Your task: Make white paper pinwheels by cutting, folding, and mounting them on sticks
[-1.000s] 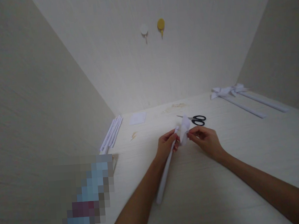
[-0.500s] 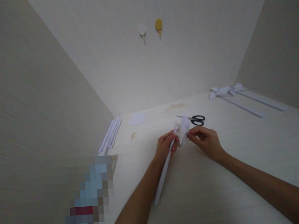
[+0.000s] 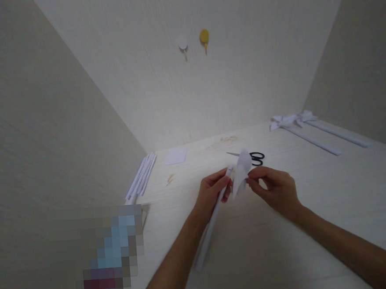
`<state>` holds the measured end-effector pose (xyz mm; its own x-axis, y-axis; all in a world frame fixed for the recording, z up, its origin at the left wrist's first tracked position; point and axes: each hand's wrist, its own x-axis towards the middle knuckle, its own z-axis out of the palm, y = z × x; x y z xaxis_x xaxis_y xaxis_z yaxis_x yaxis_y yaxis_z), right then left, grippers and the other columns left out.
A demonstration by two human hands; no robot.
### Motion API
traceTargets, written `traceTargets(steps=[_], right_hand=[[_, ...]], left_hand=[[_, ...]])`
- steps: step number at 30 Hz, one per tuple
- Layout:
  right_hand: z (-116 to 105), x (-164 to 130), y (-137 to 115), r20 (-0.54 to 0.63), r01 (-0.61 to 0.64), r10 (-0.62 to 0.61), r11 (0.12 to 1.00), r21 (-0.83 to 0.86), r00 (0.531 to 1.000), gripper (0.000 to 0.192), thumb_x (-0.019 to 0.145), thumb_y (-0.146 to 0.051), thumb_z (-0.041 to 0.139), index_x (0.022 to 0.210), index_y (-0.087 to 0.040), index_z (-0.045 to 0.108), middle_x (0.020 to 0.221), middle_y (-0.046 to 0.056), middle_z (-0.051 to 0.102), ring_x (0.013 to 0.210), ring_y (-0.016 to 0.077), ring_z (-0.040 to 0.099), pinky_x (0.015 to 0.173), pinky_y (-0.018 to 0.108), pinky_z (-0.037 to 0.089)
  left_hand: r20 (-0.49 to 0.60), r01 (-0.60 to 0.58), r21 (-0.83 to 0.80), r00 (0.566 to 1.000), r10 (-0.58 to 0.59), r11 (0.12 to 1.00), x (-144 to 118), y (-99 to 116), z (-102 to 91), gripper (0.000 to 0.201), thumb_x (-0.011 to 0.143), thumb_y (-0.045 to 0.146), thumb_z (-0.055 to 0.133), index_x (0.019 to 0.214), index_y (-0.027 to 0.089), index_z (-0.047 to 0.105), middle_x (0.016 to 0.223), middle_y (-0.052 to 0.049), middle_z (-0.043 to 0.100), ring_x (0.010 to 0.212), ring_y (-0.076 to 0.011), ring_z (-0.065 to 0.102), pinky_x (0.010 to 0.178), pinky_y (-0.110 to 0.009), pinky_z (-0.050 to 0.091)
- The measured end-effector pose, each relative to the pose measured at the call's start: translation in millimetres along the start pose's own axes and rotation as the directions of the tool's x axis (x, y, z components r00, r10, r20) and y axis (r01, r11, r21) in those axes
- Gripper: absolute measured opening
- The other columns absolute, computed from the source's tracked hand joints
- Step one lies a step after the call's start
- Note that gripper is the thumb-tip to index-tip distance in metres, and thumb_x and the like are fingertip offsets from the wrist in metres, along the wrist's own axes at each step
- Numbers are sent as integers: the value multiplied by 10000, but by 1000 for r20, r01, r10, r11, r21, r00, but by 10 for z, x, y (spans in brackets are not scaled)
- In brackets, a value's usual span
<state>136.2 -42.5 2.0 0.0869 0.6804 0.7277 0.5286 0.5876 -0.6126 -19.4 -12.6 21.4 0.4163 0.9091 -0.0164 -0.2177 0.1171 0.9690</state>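
Observation:
My left hand (image 3: 215,190) is closed around the upper end of a white rolled-paper stick (image 3: 208,232), which slants down toward me. Between finger and thumb, my right hand (image 3: 275,187) pinches the edge of a white paper pinwheel (image 3: 243,169), close to the stick's top end. Whether the pinwheel touches the stick I cannot tell; its centre is blurred. Behind the pinwheel lie black-handled scissors (image 3: 257,156), their blades pointing left and partly covered by the paper.
Two finished-looking paper pinwheels on sticks (image 3: 311,139) lie at the back right. Several paper sticks (image 3: 141,175) are bundled at the left beside a square paper sheet (image 3: 176,156). Toothpick-like slivers (image 3: 170,179) lie nearby. Two hooks, white (image 3: 182,42) and yellow (image 3: 204,36), are on the back wall.
My right hand has shifted slightly right and down, with the pinwheel paper moving right and turning. My left hand keeps its hold on the stick. The view has tilted slightly.

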Motion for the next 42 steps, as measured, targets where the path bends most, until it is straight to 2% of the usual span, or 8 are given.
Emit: traceTargets(steps=[6, 10, 17, 22, 29, 36, 38, 42], right_hand=[[-122, 23, -162, -78, 130, -124, 989, 74, 989, 133, 648, -95, 561, 709, -213, 555, 629, 16, 601, 588, 136, 565, 530, 244, 455], [-143, 25, -248, -114, 173, -156, 972, 160, 981, 174, 647, -67, 551, 728, -220, 563, 663, 24, 615, 628, 143, 576, 553, 258, 465], [-163, 45, -304, -126, 181, -166, 976, 122, 978, 178, 643, -54, 554, 720, -215, 553, 648, 17, 612, 626, 136, 576, 546, 249, 467], [-168, 42, -312, -77, 181, -174, 980, 82, 982, 142, 654, -67, 542, 716, -195, 536, 646, 23, 603, 602, 129, 566, 509, 235, 449], [-199, 64, -409, 29, 39, -38, 999, -30, 999, 118, 660, -93, 530, 637, -190, 466, 551, -32, 559, 439, 65, 480, 412, 167, 369], [-194, 96, -462, 90, 228, -220, 969, -93, 971, 188, 661, -77, 507, 521, -174, 427, 497, -29, 494, 436, 57, 423, 421, 164, 340], [-189, 92, -469, 77, 187, -182, 980, -68, 980, 198, 641, -73, 524, 503, -172, 422, 478, -34, 483, 426, 56, 417, 413, 163, 335], [-160, 76, -480, 135, -170, 143, 961, 218, 980, 186, 629, -96, 526, 505, -176, 412, 450, -35, 496, 403, 67, 453, 385, 162, 351]], left_hand=[[-36, -115, 48, 993, 117, 992, -136, 280, 91, 324, 632, 255, 606, 940, 155, 620, 584, 13, 533, 373, -24, 401, 325, -160, 282], [-67, -145, 106, 986, 153, 984, -201, 328, 163, 290, 621, 227, 613, 902, 163, 637, 566, 10, 554, 354, -30, 401, 314, -163, 292], [-69, -160, 172, 982, 174, 972, -273, 348, 228, 279, 656, 209, 588, 928, 162, 626, 516, 12, 555, 348, -32, 396, 319, -158, 323], [-40, -223, 270, 969, 242, 937, -292, 343, 236, 274, 678, 225, 569, 939, 155, 617, 524, 20, 518, 365, -29, 399, 313, -145, 331], [-10, -322, 465, 929, 369, 825, -340, 330, 262, 279, 729, 232, 513, 997, 207, 589, 675, 6, 489, 447, -29, 441, 340, -136, 362], [-10, -341, 636, 893, 450, 692, -372, 318, 283, 268, 757, 223, 479, 1001, 198, 587, 716, -12, 509, 575, -59, 483, 431, -138, 399], [-11, -345, 622, 894, 449, 703, -367, 320, 287, 263, 756, 224, 484, 996, 205, 590, 694, 0, 502, 529, -44, 468, 411, -132, 386], [-10, -351, 606, 894, 448, 714, -364, 338, 298, 252, 750, 226, 491, 972, 193, 605, 662, 2, 498, 500, -42, 458, 383, -128, 368]])
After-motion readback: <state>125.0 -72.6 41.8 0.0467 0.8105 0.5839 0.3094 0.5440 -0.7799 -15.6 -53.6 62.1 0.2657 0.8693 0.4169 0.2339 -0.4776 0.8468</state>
